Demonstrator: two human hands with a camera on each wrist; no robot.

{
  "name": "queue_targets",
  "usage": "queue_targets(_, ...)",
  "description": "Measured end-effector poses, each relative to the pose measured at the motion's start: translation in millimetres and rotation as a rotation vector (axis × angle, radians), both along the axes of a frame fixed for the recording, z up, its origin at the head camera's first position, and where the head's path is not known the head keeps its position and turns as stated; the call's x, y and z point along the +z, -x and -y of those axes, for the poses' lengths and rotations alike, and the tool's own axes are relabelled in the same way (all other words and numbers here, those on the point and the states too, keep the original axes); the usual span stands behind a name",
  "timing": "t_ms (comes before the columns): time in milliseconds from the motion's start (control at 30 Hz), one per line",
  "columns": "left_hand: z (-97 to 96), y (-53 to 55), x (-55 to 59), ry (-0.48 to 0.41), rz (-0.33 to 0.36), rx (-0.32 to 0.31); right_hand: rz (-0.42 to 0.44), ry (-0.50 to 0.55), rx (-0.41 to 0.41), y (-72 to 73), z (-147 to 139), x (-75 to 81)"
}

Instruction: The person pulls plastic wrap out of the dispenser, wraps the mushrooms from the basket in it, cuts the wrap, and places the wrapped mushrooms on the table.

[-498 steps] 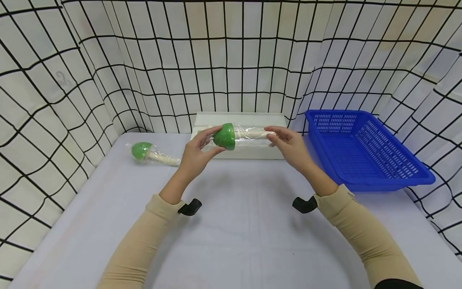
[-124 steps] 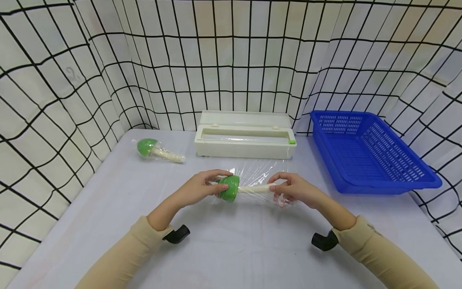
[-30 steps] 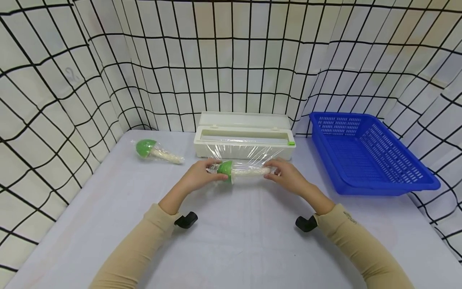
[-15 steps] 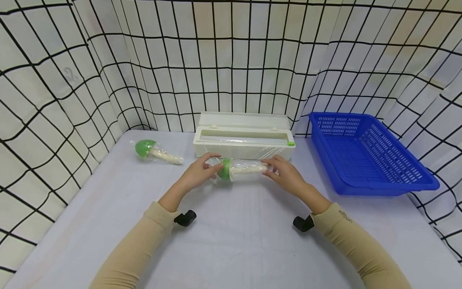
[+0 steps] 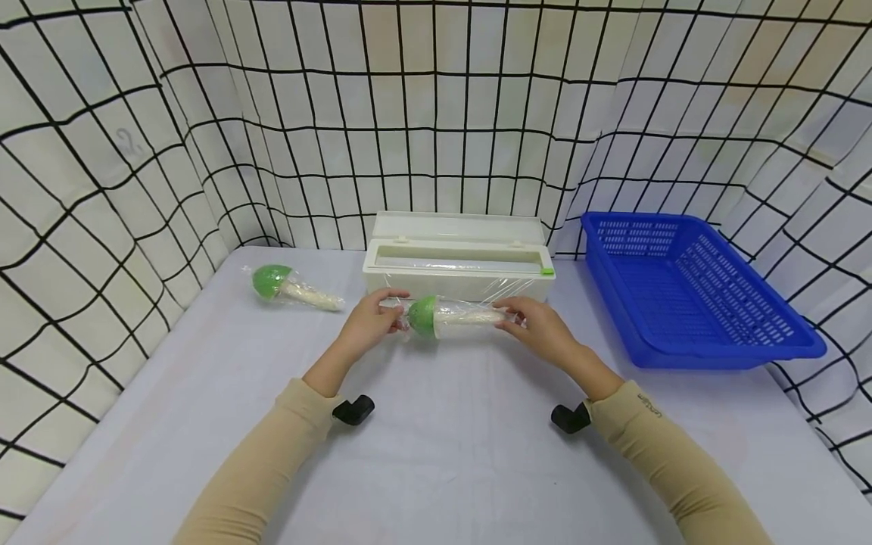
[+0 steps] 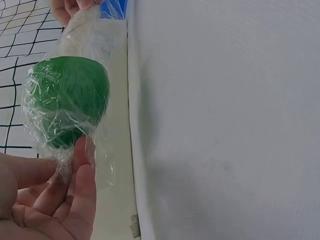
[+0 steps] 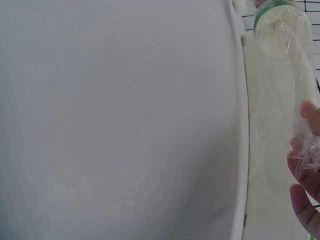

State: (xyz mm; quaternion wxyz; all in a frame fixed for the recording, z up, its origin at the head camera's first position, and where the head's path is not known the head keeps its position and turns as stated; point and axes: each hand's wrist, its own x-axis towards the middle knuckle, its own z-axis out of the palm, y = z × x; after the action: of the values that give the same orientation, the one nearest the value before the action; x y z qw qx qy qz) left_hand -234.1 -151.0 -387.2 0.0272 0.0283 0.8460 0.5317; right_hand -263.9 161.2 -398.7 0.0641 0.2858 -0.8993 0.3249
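A mushroom (image 5: pixel 423 317) with a green cap and pale stem, wrapped in clear plastic film, is held level between both hands, just in front of the white film dispenser (image 5: pixel 459 284). My left hand (image 5: pixel 365 322) pinches the gathered film past the cap's top; the left wrist view shows the green cap (image 6: pixel 70 95) just beyond the thumb and fingers. At the other end my right hand (image 5: pixel 541 329) grips the tip of the stem, with bunched film (image 7: pixel 311 152) at its fingers. Stretched film runs down the dispenser's front towards the mushroom.
Another film-wrapped mushroom (image 5: pixel 272 282) with a green cap lies on the white table (image 5: pixel 436 469) at the left. A blue perforated basket (image 5: pixel 708 352) stands at the right. Black wire grid (image 5: pixel 463 129) encloses the sides and back. The dispenser's lid (image 5: pixel 463 225) is raised.
Since four seconds ago the mushroom has moved back to the dispenser, with film wrapped round it. In the last second my left fingers have slid off the cap onto the film past it.
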Motion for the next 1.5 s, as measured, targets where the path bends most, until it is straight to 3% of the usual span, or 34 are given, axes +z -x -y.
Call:
queue_targets(333,-2.7,-0.2,-0.8,-0.087,-0.031,0.084,0.151,0.139,-0.027,12.8,3.3,0.9)
queue_targets(600,-5.1,1.7,2.8,0.065,-0.010,0.035,0.195,0.209,-0.036,12.1,2.0,-0.6)
queue_targets(833,-4.7,3.2,0.5,0.047,-0.037,0.009,0.128,0.130,0.004,10.7,1.9,-2.0)
queue_targets(1167,-3.6,9.0,0.0,0.093,-0.052,-0.028,0.101,-0.010,-0.051,13.3,1.5,-1.3)
queue_targets(1500,-3.1,17.4,-0.1,0.144,-0.068,-0.057,0.327,0.097,0.010,18.9,-4.3,-4.8)
